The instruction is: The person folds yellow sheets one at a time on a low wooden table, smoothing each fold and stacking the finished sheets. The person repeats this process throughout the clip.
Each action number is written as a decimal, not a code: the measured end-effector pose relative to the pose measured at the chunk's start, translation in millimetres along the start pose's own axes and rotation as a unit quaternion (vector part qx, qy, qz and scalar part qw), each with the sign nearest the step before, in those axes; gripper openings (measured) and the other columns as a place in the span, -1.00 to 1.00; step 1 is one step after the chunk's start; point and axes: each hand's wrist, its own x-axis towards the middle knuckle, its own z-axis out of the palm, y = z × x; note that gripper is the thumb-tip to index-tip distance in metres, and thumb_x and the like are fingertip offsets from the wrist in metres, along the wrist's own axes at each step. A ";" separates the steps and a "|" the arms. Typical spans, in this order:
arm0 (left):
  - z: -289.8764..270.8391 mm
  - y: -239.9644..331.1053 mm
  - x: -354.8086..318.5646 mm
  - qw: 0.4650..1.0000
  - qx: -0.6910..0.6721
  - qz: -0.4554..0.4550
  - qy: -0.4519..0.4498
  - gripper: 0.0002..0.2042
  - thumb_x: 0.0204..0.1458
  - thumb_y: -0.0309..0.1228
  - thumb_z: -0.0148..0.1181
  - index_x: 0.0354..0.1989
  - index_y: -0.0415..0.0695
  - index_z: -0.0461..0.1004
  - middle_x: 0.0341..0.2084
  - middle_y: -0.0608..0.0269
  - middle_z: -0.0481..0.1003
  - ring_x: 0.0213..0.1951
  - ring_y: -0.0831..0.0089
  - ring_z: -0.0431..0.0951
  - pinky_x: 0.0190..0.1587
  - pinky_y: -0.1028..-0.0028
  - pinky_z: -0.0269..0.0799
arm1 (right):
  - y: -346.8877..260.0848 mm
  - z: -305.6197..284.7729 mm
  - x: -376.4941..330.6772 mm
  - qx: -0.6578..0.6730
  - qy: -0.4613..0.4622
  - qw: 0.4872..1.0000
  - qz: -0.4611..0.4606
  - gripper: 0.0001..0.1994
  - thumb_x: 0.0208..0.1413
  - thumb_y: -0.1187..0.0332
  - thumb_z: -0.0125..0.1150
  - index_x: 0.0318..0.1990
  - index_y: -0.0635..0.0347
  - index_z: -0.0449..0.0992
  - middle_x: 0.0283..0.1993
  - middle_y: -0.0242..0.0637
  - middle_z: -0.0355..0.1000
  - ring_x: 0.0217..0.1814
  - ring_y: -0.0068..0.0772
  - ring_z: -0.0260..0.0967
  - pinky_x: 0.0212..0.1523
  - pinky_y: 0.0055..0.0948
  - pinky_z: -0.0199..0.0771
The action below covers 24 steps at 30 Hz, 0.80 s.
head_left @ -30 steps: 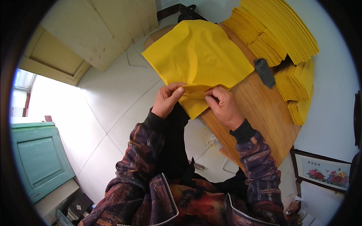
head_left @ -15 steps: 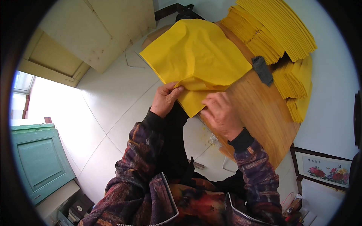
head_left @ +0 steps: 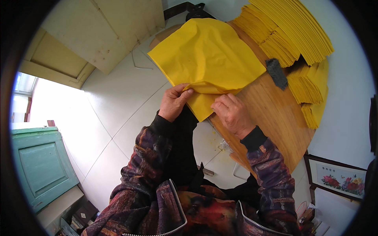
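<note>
A large sheet of yellow cloth-like material [head_left: 208, 51], layered like a flat bag, lies over the table's near left end and hangs toward me. Its near edge is lifted into a loose fold, and below it a pointed flap [head_left: 201, 108] comes down. My left hand [head_left: 175, 102] pinches the fold's left end between thumb and fingers. At the right side of the flap, my right hand [head_left: 233, 115] is closed, its fingers curled and pressed together against the material. Whatever its fingertips hold is hidden.
Stacks of folded yellow pieces [head_left: 293, 29] stand on the wooden table [head_left: 275, 114] by the wall, with a dark grey cloth [head_left: 277, 74] beside them. A framed flower picture [head_left: 336, 176] is at right. Green [head_left: 43, 167] and cream cabinet doors [head_left: 98, 31] stand left.
My right hand, blurred by motion before, is now steadier and slightly lower against the flap. My left hand keeps its pinch. The whole view has shifted slightly.
</note>
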 end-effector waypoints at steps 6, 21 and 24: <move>2.7 1.2 -1.0 1.000 0.024 0.003 0.009 -0.78 0.16 -0.44 0.12 -0.11 -0.33 0.50 -0.30 0.33 0.55 -0.25 0.64 0.47 -0.15 0.59 0.40 | -13.7 -5.5 -1.9 0.015 -0.020 1.000 0.016 -0.58 -0.19 0.39 0.37 -0.08 0.17 0.45 -0.10 -0.29 0.33 -0.07 -0.21 0.29 -0.10 -0.31 0.41; 5.9 10.8 -17.3 0.994 0.101 -0.042 0.007 -0.84 0.17 -0.42 0.11 -0.19 -0.27 0.49 -0.49 0.37 0.51 -0.51 0.66 0.44 -0.45 0.61 0.37 | -33.8 5.0 -19.8 -0.001 0.013 1.000 0.028 -0.67 -0.10 0.43 0.29 -0.11 0.16 0.45 -0.08 -0.30 0.31 -0.02 -0.22 0.26 -0.04 -0.35 0.38; 5.5 18.3 -16.4 0.994 0.061 -0.087 -0.014 -0.85 0.16 -0.44 0.11 -0.18 -0.24 0.48 -0.52 0.38 0.49 -0.57 0.66 0.42 -0.52 0.62 0.36 | -32.5 6.8 -18.5 0.006 0.026 0.999 0.027 -0.74 -0.08 0.44 0.27 -0.17 0.17 0.47 -0.11 -0.29 0.33 -0.05 -0.21 0.28 -0.05 -0.36 0.40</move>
